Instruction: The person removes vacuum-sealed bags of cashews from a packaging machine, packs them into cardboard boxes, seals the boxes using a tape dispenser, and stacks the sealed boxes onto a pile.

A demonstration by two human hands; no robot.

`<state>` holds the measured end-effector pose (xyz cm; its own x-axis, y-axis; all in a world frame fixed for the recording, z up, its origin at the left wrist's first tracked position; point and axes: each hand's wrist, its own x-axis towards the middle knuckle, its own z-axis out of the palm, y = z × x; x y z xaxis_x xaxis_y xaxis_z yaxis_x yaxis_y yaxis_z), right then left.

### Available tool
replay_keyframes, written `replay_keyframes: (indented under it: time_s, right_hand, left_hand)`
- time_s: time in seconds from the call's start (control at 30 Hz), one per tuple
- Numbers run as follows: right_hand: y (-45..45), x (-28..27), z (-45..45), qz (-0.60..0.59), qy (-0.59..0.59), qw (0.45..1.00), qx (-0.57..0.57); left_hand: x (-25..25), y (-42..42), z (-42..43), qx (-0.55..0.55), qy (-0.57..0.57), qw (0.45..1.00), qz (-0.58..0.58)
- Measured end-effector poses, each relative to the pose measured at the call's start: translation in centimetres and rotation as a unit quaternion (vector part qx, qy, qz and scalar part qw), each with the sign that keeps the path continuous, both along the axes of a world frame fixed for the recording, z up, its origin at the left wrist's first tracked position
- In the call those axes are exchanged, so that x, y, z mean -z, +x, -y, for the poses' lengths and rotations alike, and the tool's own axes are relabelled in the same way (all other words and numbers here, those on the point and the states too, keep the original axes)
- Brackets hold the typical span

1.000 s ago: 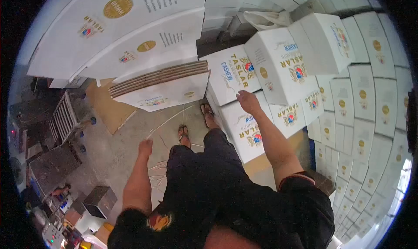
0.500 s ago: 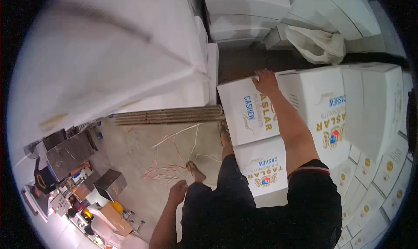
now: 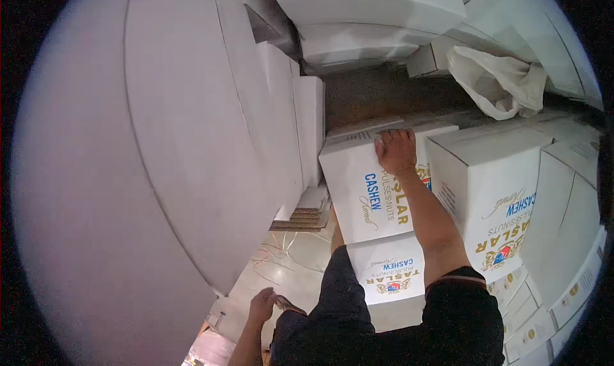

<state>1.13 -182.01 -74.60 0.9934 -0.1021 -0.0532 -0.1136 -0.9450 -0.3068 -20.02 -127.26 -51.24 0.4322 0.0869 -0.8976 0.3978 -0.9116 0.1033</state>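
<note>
Two hands (image 3: 396,154), one seemingly touching one carton (image 3: 350,192)

Cardboard stack (image 3: 300,220) left of middle carton (image 3: 352,186), bag (image 3: 521,83) behind next carton (image 3: 491,188) rightward

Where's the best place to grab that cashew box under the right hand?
Probably take the cashew box by its far edge, from above. The right hand rests there; the near edge meets the nearer box, leaving fingers little room.

Cashew carton (image 3: 348,180) partly behind right forearm (image 3: 436,225)
</note>
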Motion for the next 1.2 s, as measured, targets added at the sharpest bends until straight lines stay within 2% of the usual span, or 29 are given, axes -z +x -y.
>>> replay_keyframes:
  time_s: [0.07,0.13,0.2,0.27,0.37,0.4,0.43,0.47,0.5,0.57,0.67,0.7,0.8,0.87,0.93,0.97,1.03,1.1,1.17,1.2]
  right_hand:
    - [-0.2,0.4,-0.3,0.021,-0.022,1.000,0.008]
    - [0.1,0.0,-0.3,0.012,0.001,1.000,0.006]
    - [-0.1,0.7,-0.1,0.011,0.000,1.000,0.009]
    - [-1.0,2.6,-0.1,0.016,-0.024,1.000,0.010]
    - [-0.6,0.8,-0.2,-0.019,-0.035,0.999,0.011]
    - [-0.5,0.6,-0.3,-0.001,-0.068,0.998,0.006]
    - [-0.9,0.7,-0.5,0.012,-0.098,0.995,-0.001]
    - [-1.1,1.0,-0.6,0.001,-0.093,0.996,0.008]
    - [-1.4,1.4,-0.8,-0.008,-0.089,0.996,0.016]
    - [-1.4,1.2,-1.5,-0.096,-0.109,0.989,0.028]
    - [-4.3,1.3,-3.9,0.032,-0.062,0.996,0.064]
    - [-5.6,-0.5,-4.8,0.005,-0.025,0.997,0.073]
    - [-12.7,-3.8,-8.4,0.052,0.037,0.989,0.131]
    - [-18.9,-4.7,-10.5,-0.003,0.052,0.982,0.182]
    - [-25.8,-6.0,-12.8,-0.039,-0.007,0.975,0.216]
    - [-28.8,-7.5,-13.6,-0.087,0.035,0.963,0.255]
    - [-34.7,-9.1,-15.4,-0.122,0.022,0.944,0.306]
    - [-40.4,-8.3,-17.0,-0.140,0.048,0.919,0.365]
    - [-46.3,-4.0,-16.8,-0.236,0.058,0.964,0.110]
    - [-47.2,-3.7,-17.5,-0.238,0.062,0.964,0.102]
  left_hand:
    - [0.2,2.4,2.4,-0.061,-0.020,0.998,0.000]
    - [0.4,3.8,3.1,-0.061,-0.045,0.997,0.023]
    - [1.4,3.6,1.6,-0.038,-0.090,0.993,0.068]
    - [0.4,5.6,2.7,0.012,-0.067,0.996,0.057]
    - [-0.2,6.2,1.7,0.045,-0.054,0.996,0.049]
    - [0.9,5.0,-0.4,0.136,-0.049,0.987,0.073]
    - [0.7,5.2,-0.3,0.142,-0.070,0.984,0.079]
    - [0.2,4.6,0.0,0.049,-0.055,0.995,0.069]
    - [-0.2,4.5,0.1,0.061,-0.052,0.994,0.074]
    - [-1.4,4.7,1.2,-0.025,-0.108,0.990,0.085]
    - [-2.4,4.7,0.9,-0.027,-0.119,0.988,0.092]
    - [-2.6,4.5,0.5,-0.025,-0.116,0.989,0.093]
    - [-1.9,3.9,-0.6,-0.019,-0.115,0.988,0.097]
    - [0.0,2.8,-2.7,-0.014,-0.120,0.987,0.102]
    - [2.0,2.0,-4.6,-0.020,-0.163,0.981,0.103]
    - [2.4,2.1,-5.1,-0.023,-0.181,0.978,0.103]
    - [2.1,2.8,-4.8,0.005,-0.186,0.976,0.111]
    - [1.5,3.4,-4.7,0.030,-0.194,0.972,0.128]
    - [0.8,3.7,-4.9,0.055,-0.207,0.965,0.150]
    - [0.4,3.5,-5.2,0.050,-0.218,0.963,0.153]
